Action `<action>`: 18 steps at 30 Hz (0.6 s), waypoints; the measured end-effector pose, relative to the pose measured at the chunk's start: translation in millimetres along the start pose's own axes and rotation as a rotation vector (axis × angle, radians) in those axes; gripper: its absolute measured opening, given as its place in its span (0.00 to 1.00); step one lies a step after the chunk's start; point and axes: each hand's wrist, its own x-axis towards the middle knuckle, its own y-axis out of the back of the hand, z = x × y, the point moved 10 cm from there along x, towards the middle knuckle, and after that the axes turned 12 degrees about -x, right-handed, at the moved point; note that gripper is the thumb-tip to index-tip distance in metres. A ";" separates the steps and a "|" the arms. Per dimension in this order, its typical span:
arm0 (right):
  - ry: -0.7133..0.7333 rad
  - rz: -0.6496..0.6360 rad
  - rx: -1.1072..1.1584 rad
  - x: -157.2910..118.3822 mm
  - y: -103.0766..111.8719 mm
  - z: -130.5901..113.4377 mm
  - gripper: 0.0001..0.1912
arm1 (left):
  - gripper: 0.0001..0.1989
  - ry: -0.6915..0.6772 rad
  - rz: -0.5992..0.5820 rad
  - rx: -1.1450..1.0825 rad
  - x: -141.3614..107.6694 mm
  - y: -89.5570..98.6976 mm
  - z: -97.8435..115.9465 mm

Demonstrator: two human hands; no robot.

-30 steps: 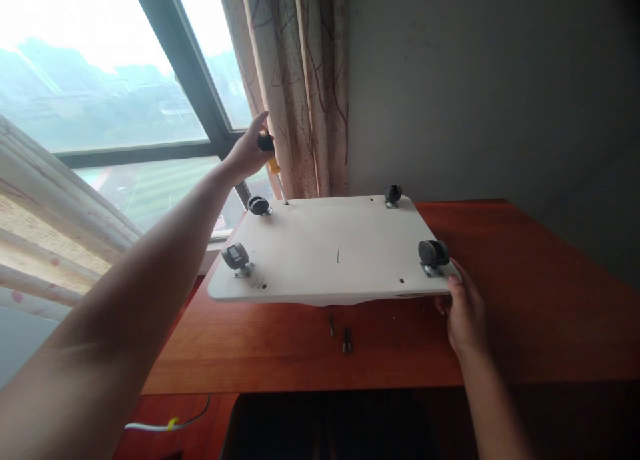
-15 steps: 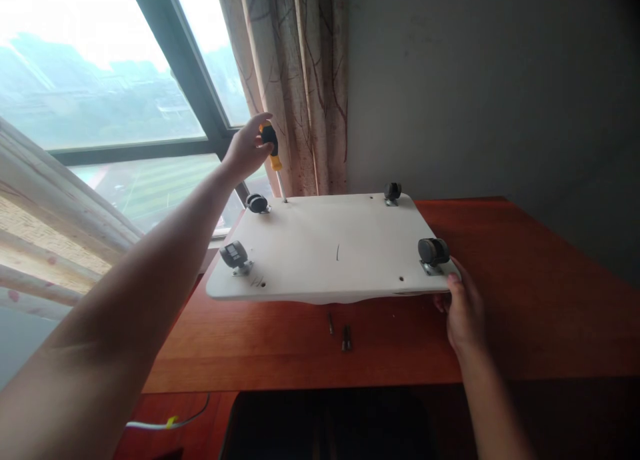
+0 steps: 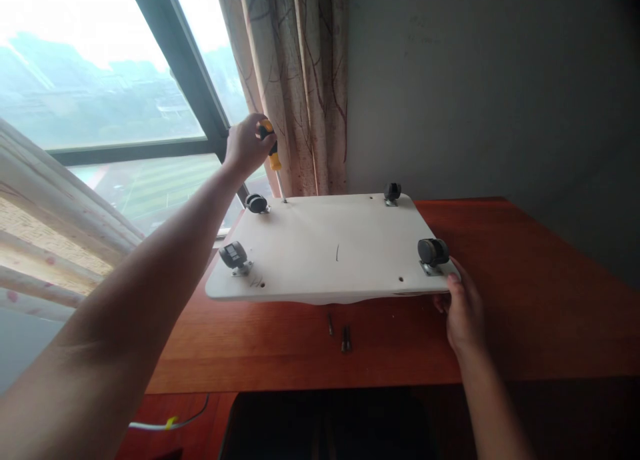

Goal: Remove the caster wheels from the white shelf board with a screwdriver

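My left hand (image 3: pixel 250 143) is wrapped round the yellow and black handle of a screwdriver (image 3: pixel 275 159). The screwdriver leans slightly, its shaft tip down at a hole near the far left edge of a white board (image 3: pixel 320 240). Black caster wheels stand up from the board's corners: one at far left (image 3: pixel 257 203), one at near left (image 3: pixel 233 255), others at far right (image 3: pixel 393 192) and near right (image 3: pixel 433 251). With the thumb on top and fingers beneath, my right hand (image 3: pixel 463 307) grips the board's near right corner. Open holes show near the board's edges.
Several screws (image 3: pixel 346 339) lie on the reddish wooden table (image 3: pixel 240 353) in front of the board. A dark chair (image 3: pixel 330 420) stands at the table's near edge. Behind are a curtain (image 3: pixel 320 93), a window frame (image 3: pixel 190 73) and a grey wall. A white cable (image 3: pixel 155 425) runs at lower left.
My left hand has turned slightly round the screwdriver handle, and its wrist has shifted a little left. The board and my right hand stay put.
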 end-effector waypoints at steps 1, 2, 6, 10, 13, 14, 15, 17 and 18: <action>0.001 -0.001 -0.001 0.2 0.1 0.3 0.30 | 0.22 -0.004 0.015 0.014 -0.8 1.5 -0.4; 0.002 -0.001 -0.004 0.4 0.1 0.7 0.30 | 0.21 -0.012 0.028 0.023 -1.9 2.8 -0.2; 0.008 -0.007 -0.016 1.0 0.2 1.2 0.30 | 0.24 -0.064 -0.002 -0.002 -4.5 -1.2 4.1; -0.001 -0.003 -0.009 0.6 0.2 1.1 0.30 | 0.30 -0.096 -0.110 -0.062 -5.0 -12.2 10.1; 0.000 0.003 -0.009 -0.2 0.4 -0.3 0.30 | 0.28 -0.109 -0.105 -0.007 -6.9 -10.1 13.9; 0.000 0.002 -0.006 -0.4 0.4 -0.7 0.30 | 0.27 -0.107 -0.092 0.024 -7.5 -8.3 14.3; -0.001 0.001 -0.001 -0.6 0.2 -1.0 0.30 | 0.26 -0.104 -0.081 0.051 -7.9 -6.7 14.6; -0.005 -0.003 0.007 -0.8 0.1 -1.1 0.30 | 0.27 -0.100 -0.094 0.067 -8.2 -6.7 14.6; -0.005 -0.003 0.007 -0.8 0.3 -1.1 0.30 | 0.28 -0.097 -0.120 0.047 -7.9 -8.6 14.3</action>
